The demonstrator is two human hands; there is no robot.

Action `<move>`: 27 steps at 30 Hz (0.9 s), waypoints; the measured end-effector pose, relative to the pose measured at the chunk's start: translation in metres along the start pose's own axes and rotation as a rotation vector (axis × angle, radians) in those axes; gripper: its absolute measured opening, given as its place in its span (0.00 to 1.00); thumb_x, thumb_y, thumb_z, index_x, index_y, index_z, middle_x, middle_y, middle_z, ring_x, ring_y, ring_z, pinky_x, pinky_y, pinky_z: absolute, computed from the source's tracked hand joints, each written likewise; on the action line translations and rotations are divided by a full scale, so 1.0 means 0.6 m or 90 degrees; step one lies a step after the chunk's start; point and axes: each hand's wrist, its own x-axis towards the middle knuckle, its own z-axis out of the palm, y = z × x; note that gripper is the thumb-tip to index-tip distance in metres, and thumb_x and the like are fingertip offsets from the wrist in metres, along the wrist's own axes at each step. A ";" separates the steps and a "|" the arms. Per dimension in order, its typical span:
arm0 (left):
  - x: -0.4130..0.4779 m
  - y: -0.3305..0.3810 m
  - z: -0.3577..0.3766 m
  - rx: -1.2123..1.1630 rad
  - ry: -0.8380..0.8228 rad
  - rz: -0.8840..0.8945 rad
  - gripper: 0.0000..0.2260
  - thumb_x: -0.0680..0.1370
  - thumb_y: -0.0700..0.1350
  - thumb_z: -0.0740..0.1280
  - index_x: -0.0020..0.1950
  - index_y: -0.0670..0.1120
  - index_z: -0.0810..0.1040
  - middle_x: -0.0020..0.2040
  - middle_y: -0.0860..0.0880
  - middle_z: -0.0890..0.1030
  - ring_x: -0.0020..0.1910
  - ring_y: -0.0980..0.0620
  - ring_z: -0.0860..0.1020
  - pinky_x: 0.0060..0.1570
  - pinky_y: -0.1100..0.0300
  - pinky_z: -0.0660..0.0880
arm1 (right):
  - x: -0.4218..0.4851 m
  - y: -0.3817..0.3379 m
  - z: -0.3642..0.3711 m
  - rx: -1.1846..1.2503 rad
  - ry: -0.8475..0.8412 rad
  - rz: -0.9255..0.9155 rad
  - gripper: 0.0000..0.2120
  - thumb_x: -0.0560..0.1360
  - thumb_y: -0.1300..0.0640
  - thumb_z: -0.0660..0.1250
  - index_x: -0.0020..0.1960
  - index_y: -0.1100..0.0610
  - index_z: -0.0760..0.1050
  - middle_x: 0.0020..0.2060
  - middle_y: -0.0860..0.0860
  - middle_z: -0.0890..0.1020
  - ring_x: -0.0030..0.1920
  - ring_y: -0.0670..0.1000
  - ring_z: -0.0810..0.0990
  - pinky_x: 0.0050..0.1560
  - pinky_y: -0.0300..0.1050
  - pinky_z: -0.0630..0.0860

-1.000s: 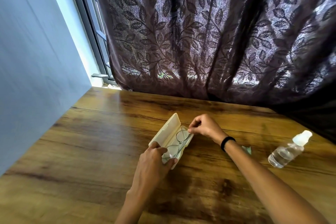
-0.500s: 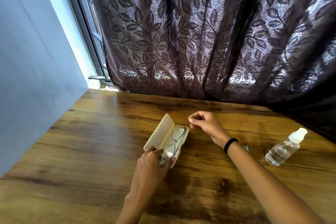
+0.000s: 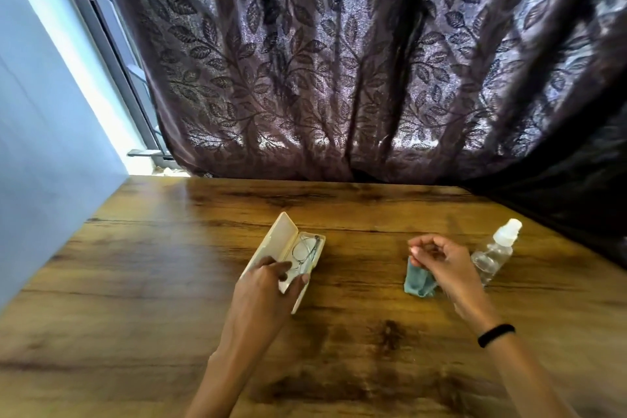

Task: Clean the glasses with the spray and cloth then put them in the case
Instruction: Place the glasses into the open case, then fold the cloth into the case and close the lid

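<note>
The thin metal-framed glasses (image 3: 304, 250) lie folded inside the open cream case (image 3: 277, 240) in the middle of the wooden table (image 3: 142, 282). My left hand (image 3: 266, 288) grips the near end of the case, fingers over the tray and thumb on its right side. To the right, a small teal cloth (image 3: 418, 283) lies crumpled on the table. My right hand (image 3: 441, 263) is over it with curled fingers, and the thumb and fingertips pinch its upper corner. The clear spray bottle (image 3: 493, 253) with a white cap lies tilted just right of that hand.
A dark leaf-patterned curtain (image 3: 339, 78) hangs along the table's far edge and drapes over its far right corner. A pale wall (image 3: 40, 163) bounds the table's left side. Bare wood stretches left of the case and in front of both arms.
My right hand left the far end of the case and moved right to the cloth beside the bottle. My left hand stayed on the case's near end. The camera tilted slightly.
</note>
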 end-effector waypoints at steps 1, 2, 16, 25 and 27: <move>0.007 0.013 0.002 0.005 0.004 0.020 0.19 0.73 0.58 0.66 0.56 0.47 0.80 0.52 0.51 0.81 0.35 0.61 0.73 0.33 0.74 0.66 | -0.006 0.003 -0.008 -0.018 0.014 -0.008 0.05 0.74 0.66 0.66 0.45 0.57 0.77 0.39 0.51 0.81 0.39 0.45 0.80 0.36 0.28 0.76; 0.015 0.024 0.005 0.007 0.006 0.035 0.18 0.73 0.58 0.66 0.56 0.48 0.80 0.51 0.52 0.81 0.36 0.62 0.72 0.33 0.76 0.64 | -0.010 0.006 -0.011 -0.028 0.022 -0.012 0.06 0.74 0.66 0.66 0.44 0.55 0.77 0.38 0.50 0.81 0.38 0.44 0.80 0.36 0.29 0.76; 0.061 0.191 0.152 0.001 -0.222 0.181 0.18 0.71 0.60 0.68 0.51 0.47 0.79 0.46 0.51 0.82 0.40 0.55 0.79 0.36 0.64 0.74 | -0.032 0.048 -0.058 -0.270 0.017 -0.018 0.09 0.71 0.66 0.69 0.50 0.58 0.78 0.47 0.49 0.80 0.44 0.42 0.78 0.44 0.28 0.73; 0.093 0.207 0.188 0.107 -0.355 0.379 0.26 0.76 0.35 0.64 0.70 0.53 0.64 0.71 0.47 0.62 0.69 0.46 0.62 0.65 0.50 0.68 | -0.042 0.053 -0.049 -0.457 -0.019 -0.098 0.11 0.70 0.62 0.70 0.53 0.59 0.78 0.55 0.53 0.80 0.55 0.50 0.77 0.58 0.38 0.70; 0.102 0.206 0.186 0.111 -0.361 0.397 0.25 0.76 0.35 0.64 0.69 0.53 0.66 0.72 0.47 0.61 0.70 0.47 0.59 0.66 0.48 0.66 | -0.042 0.053 -0.049 -0.454 -0.017 -0.089 0.09 0.72 0.62 0.69 0.52 0.59 0.79 0.55 0.53 0.80 0.56 0.50 0.77 0.60 0.40 0.70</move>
